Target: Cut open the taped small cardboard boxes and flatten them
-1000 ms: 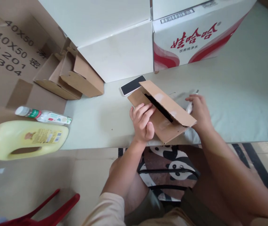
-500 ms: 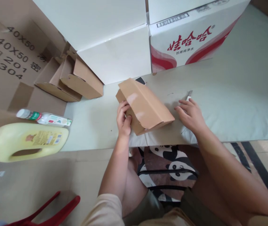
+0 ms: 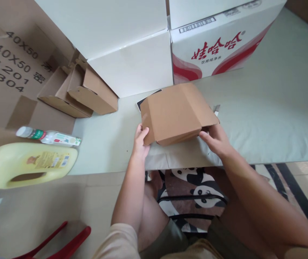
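A brown cardboard box [image 3: 174, 113] with angled side flaps is held over the pale green cloth, close to its front edge. My left hand [image 3: 141, 142] grips its left flap, thumb on top and the other fingers underneath. At the box's right end, my right hand [image 3: 217, 139] has its thumb by the front corner; its other fingers are hidden under the right flap. Just behind that flap a knife [image 3: 217, 109] with a white handle shows in part. A flat dark item with a white rim [image 3: 142, 103] lies partly covered behind the box's left side.
White cartons [image 3: 134, 66] and a red-printed carton [image 3: 213, 54] stand at the back. Several folded cardboard pieces [image 3: 97, 93] lean at the left. A plastic bottle [image 3: 48, 136] and a yellow jug [image 3: 32, 162] lie nearer. Red legs [image 3: 72, 241] show on the floor.
The cardboard box has turned and flattened out, its broad face now upward. My right hand has moved from beside the knife to the box's right end. My left hand has shifted its grip.
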`<state>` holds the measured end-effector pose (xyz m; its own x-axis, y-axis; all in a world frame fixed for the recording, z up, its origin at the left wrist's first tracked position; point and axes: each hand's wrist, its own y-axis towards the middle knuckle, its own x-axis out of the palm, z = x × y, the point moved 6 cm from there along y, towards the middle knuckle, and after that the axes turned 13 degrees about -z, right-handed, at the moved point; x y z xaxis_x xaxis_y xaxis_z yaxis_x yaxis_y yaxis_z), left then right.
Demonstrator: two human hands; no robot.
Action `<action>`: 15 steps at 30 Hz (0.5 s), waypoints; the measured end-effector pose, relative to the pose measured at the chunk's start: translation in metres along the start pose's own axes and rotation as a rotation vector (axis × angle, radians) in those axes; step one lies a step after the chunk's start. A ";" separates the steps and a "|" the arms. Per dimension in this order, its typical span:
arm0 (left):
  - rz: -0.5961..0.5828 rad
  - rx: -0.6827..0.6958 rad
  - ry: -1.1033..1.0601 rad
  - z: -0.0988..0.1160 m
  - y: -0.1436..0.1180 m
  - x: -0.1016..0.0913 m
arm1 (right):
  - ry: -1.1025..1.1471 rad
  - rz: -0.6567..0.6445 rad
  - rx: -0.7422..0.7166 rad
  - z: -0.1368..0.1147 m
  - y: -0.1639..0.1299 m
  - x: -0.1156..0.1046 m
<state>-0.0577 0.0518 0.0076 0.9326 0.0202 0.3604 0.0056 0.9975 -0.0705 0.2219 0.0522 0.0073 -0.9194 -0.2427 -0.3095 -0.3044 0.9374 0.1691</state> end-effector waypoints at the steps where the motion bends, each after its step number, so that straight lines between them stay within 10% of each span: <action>1: -0.007 -0.008 0.002 0.000 0.000 0.001 | 0.023 -0.004 0.014 0.002 0.000 0.001; 15: 0.071 0.086 0.018 0.015 0.003 -0.017 | -0.002 0.088 0.097 -0.005 -0.002 -0.006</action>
<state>-0.0788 0.0554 0.0154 0.9360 0.0902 0.3403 -0.0905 0.9958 -0.0150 0.2271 0.0504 0.0134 -0.9410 -0.1576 -0.2996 -0.1965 0.9749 0.1043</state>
